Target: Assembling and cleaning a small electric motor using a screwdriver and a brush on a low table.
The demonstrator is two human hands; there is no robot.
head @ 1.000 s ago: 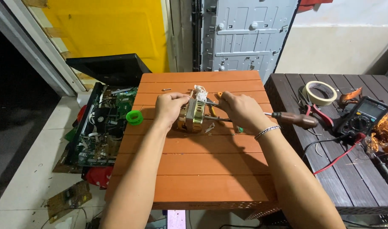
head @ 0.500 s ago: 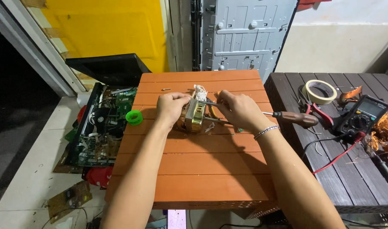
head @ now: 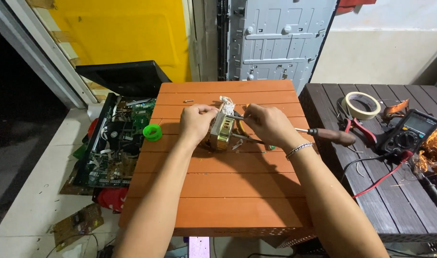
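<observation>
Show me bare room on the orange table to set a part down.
The near half of the orange table is bare between the forearms and on to the front edge. The far strip holds only a small screw. Crowded: the middle, where left hand and right hand work the motor, green roll at the left edge, screwdriver at the right.

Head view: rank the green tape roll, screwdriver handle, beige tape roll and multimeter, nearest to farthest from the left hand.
From the left hand:
1. Green tape roll, just to its left on the orange table.
2. Screwdriver handle, to the right, past the right hand, at the table's right edge.
3. Beige tape roll, further right on the dark table.
4. Multimeter, farthest right.
</observation>
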